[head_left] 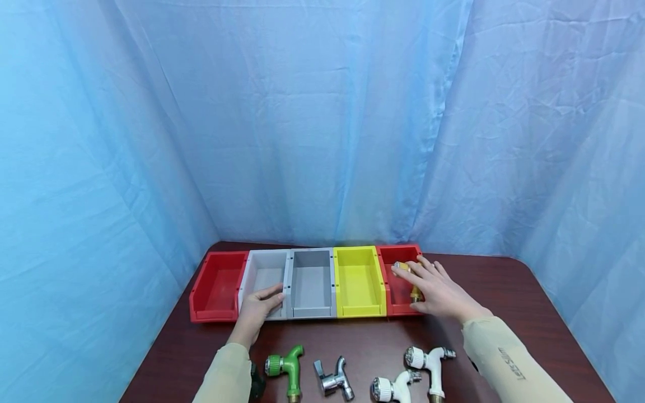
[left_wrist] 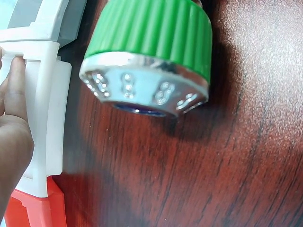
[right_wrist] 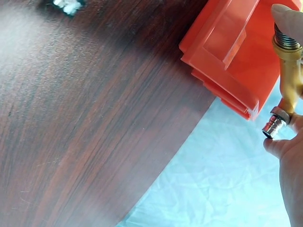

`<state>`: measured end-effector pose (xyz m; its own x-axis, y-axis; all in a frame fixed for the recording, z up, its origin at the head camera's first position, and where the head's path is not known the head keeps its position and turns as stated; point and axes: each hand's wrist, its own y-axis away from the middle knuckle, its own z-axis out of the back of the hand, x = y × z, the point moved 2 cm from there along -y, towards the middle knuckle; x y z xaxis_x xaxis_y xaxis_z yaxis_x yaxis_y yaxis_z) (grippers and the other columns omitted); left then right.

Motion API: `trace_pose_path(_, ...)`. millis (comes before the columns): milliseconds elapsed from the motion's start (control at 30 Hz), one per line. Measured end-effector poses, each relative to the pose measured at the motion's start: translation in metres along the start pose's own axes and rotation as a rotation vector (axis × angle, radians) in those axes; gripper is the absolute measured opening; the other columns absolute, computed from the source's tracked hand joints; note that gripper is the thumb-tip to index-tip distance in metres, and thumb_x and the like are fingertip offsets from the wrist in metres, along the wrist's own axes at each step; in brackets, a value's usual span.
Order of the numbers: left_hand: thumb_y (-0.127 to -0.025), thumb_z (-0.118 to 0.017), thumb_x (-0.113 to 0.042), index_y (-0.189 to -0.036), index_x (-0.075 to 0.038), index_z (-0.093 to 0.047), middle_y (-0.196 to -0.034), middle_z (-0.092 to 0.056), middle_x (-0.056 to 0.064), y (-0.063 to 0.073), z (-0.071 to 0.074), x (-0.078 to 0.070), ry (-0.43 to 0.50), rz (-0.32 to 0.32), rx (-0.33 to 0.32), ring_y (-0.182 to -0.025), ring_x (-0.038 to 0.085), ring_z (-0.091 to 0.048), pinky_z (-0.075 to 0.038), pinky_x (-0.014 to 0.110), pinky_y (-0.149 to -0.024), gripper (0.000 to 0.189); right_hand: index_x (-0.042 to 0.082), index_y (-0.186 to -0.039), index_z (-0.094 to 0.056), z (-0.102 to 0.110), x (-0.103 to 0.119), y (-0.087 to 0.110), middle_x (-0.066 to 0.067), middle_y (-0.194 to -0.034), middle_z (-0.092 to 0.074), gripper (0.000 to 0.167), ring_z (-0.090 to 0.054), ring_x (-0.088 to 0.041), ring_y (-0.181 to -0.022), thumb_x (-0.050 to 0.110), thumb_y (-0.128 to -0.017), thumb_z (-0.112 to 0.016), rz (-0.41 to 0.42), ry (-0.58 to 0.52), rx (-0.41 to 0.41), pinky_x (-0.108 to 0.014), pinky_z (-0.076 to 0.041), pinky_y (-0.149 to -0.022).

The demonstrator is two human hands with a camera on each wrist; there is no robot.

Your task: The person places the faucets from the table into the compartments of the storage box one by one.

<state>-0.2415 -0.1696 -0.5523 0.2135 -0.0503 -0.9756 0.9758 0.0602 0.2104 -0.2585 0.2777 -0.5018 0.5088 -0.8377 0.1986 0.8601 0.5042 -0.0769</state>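
My right hand (head_left: 443,288) holds a yellow faucet (head_left: 416,294) over the red bin (head_left: 398,309) at the right end of the row. In the right wrist view, my thumb lies at the faucet's threaded inlet (right_wrist: 285,38), and another finger touches its metal spout tip (right_wrist: 273,126). The hand covers part of the faucet in the head view. My left hand (head_left: 257,310) reaches over the front of the white bin (head_left: 265,258), its fingers extended near the side shared with the grey bin (head_left: 311,285). In the left wrist view, a straight finger (left_wrist: 17,90) rests at the white bin's front lip.
A yellow bin (head_left: 359,280) and another red bin (head_left: 216,280) complete the row. In front lie a green faucet (head_left: 292,369), a chrome faucet (head_left: 332,382) and two white faucets (head_left: 434,366), (head_left: 400,387). A dark object (head_left: 257,383) shows beside my left sleeve. Blue curtains (head_left: 322,123) surround the table.
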Motion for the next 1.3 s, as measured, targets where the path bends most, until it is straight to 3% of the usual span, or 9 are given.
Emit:
trace_pose_path(867, -0.096, -0.073, -0.014, -0.135, -0.007, -0.068, -0.142, -0.061, 0.014, 0.000, -0.002, 0.001, 0.035, -0.015, 0.011, -0.121, 0.021, -0.065, -0.056, 0.032, -0.096, 0.040, 0.036, -0.159, -0.036, -0.015, -0.004, -0.015, -0.017, -0.156, -0.044, 0.102, -0.023, -0.049, -0.149, 0.028, -0.075, -0.091, -0.002, -0.013, 0.019, -0.077, -0.014, -0.116)
trace_pose_path(1300, -0.093, -0.077, -0.023, -0.135, -0.010, -0.069, -0.144, -0.060, 0.014, 0.000, -0.001, 0.002, -0.001, -0.006, 0.007, -0.125, 0.023, -0.062, -0.055, 0.033, -0.098, 0.044, 0.036, -0.159, -0.037, -0.016, -0.005, -0.019, -0.017, -0.156, -0.043, 0.099, -0.021, -0.049, -0.150, 0.028, -0.075, -0.090, -0.002, 0.017, 0.035, -0.077, -0.013, -0.116)
